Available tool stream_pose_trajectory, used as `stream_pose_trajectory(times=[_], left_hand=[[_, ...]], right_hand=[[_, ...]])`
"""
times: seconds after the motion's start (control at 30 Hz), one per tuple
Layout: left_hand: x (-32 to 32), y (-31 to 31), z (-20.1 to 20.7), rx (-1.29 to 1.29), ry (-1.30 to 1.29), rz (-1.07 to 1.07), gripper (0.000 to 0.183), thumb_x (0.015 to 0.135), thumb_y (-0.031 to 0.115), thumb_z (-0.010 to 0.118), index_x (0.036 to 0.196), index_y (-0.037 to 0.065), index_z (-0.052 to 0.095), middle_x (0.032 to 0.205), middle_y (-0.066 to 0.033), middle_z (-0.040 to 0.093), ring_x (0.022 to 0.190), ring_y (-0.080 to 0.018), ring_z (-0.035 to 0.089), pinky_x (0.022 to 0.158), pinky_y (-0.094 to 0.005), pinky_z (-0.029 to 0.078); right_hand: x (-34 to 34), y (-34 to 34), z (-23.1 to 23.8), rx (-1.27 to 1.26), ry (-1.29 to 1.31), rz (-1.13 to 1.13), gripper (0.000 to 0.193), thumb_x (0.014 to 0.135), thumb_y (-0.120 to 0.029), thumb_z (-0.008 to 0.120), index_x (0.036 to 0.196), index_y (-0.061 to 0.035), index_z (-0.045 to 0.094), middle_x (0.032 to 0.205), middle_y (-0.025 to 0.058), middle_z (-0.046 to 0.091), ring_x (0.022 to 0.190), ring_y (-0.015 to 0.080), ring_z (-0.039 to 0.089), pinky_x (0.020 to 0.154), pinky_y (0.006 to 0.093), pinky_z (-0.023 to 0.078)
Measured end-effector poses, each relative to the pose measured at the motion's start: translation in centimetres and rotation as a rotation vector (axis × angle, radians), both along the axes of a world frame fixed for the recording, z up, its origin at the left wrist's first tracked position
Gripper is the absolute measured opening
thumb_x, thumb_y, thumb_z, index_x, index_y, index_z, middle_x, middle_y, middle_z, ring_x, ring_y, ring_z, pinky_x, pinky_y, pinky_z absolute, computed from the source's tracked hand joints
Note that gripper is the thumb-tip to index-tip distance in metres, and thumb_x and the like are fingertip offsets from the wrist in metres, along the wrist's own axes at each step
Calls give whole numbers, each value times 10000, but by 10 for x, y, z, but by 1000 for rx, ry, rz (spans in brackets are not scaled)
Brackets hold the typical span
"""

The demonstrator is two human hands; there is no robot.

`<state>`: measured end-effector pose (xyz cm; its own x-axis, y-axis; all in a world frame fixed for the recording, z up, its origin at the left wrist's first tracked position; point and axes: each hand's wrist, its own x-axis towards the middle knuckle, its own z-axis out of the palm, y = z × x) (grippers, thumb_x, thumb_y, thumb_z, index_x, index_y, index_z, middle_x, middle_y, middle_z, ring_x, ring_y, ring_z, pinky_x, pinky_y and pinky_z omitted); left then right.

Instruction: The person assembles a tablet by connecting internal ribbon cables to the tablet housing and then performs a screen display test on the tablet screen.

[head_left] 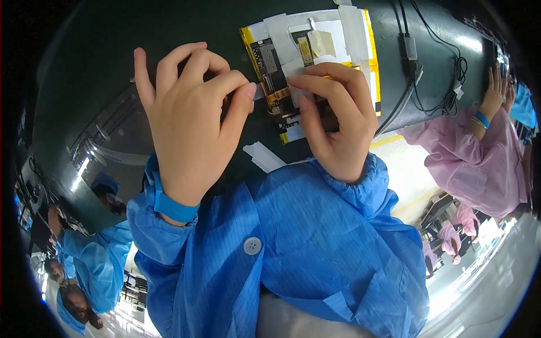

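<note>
A flat tablet-like electronic assembly (276, 81) lies on the dark green bench, with a dark circuit board along its left side, yellow edging and pale tape strips across it. My right hand (341, 112) is over its middle, the thumb and index finger closing at a whitish tape strip (294, 70) on the board; the index fingertip is slightly blurred. Just left of the assembly, my left hand (194, 107) has its thumb and index finger pinched together at a small pale piece of tape (259, 92). Its other fingers are raised and spread.
Cables with a grey connector (411, 49) lie right of the assembly. A crumpled white strip (264, 156) rests at the near bench edge. A clear plastic tray (104, 141) is at the left. Co-workers in pink (473, 158) and light blue (96, 265) are on either side.
</note>
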<state>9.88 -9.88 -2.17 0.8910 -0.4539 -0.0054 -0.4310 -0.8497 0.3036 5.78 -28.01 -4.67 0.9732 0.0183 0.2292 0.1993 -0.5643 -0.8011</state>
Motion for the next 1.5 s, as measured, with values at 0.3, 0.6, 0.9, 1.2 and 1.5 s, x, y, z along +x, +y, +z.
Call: stream_pose_trajectory(times=[0.3, 0.6, 0.9, 1.2, 1.5], left_hand=[[-1, -3, -2, 56, -7, 16, 202, 896, 277, 539, 840, 125, 659, 914, -8, 585, 1173, -253, 444, 1096, -543, 87], [-2, -2, -3, 63, -29, -4, 187, 892, 271, 549, 852, 127, 662, 916, -2, 584, 1173, -251, 445, 1095, -545, 84], [-2, 1, -2, 57, -34, -11, 157, 875, 263, 577, 845, 135, 663, 908, 2, 578, 1166, -249, 444, 1091, -553, 91], [-3, -1, -4, 56, -74, -24, 125, 867, 252, 588, 855, 147, 655, 909, -2, 569, 1162, -257, 446, 1083, -566, 108], [-1, -1, -3, 45, -108, -51, 137, 879, 252, 574, 863, 138, 647, 896, -4, 572, 1137, -248, 464, 1078, -548, 147]], right_hand=[[1, -2, 2, -41, 14, 14, 233, 738, 84, 606, 927, -38, 669, 989, 84, 569, 803, 162, 591, 656, 245, 483], [2, -2, -1, -19, -18, 9, 222, 708, 43, 663, 908, -54, 655, 956, 98, 561, 784, 233, 586, 678, 307, 487], [2, 2, 0, -44, -33, 4, 223, 693, 32, 678, 892, -68, 673, 964, 96, 562, 748, 220, 567, 653, 298, 483], [0, 2, -4, -177, -83, 94, 313, 677, -14, 691, 967, -127, 723, 1028, 82, 543, 750, 166, 504, 559, 254, 443], [-4, 8, 5, -411, -117, 105, 347, 682, -94, 718, 1014, -195, 709, 1073, 54, 545, 731, 190, 460, 616, 294, 426]])
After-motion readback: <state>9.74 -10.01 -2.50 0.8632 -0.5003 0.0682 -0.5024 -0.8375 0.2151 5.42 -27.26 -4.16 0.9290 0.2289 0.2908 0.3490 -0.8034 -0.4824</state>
